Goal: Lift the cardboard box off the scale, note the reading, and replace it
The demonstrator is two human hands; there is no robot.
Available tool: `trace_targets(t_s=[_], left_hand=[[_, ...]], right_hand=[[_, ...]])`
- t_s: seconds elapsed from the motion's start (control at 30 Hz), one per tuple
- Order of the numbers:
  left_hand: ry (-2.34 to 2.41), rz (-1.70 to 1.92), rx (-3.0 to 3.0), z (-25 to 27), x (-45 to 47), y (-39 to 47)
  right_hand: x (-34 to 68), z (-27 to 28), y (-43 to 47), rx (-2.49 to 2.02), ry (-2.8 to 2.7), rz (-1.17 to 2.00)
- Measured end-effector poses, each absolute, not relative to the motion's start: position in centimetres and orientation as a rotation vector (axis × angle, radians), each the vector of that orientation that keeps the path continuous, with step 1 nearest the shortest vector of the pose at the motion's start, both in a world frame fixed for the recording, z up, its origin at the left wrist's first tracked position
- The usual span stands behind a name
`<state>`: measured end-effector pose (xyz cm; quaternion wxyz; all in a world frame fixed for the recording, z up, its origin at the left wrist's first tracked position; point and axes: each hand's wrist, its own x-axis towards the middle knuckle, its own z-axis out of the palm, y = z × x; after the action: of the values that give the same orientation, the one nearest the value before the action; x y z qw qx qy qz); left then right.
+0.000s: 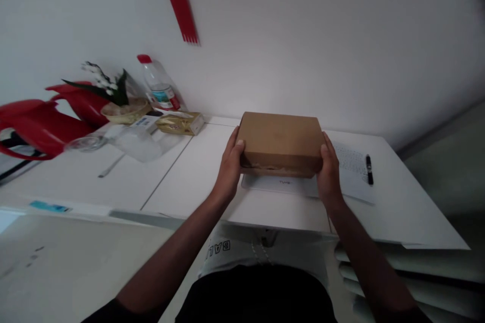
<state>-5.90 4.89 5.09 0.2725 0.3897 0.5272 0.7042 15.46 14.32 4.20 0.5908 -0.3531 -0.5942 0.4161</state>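
Observation:
A brown cardboard box (282, 136) is held between my two hands over the white table. My left hand (230, 166) grips its left side, the thumb up against the near corner. On the right side my right hand (329, 169) is closed in the same way. Below the box lies a flat white item (275, 183) with dark lettering, partly covered by the box. A sheet of handwritten paper (354, 174) lies to the right, partly behind my right hand, with a black pen (369, 169) on its right edge.
On the table's (182, 186) left are red watering cans (36, 123), a clear plastic bottle (134, 142), a flower basket (127, 111), a red-capped bottle (159, 83) and a gold tissue pack (180, 122). A red ornament (181, 7) is on the wall behind.

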Motion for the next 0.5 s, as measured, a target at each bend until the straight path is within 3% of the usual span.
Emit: trace_targets(t_s=[0.5], left_hand=[[1.642,2.023,1.066,5.3,-11.9,0.6]], right_hand=[[8.8,5.8,12.7,-0.753,-1.59,1.078]])
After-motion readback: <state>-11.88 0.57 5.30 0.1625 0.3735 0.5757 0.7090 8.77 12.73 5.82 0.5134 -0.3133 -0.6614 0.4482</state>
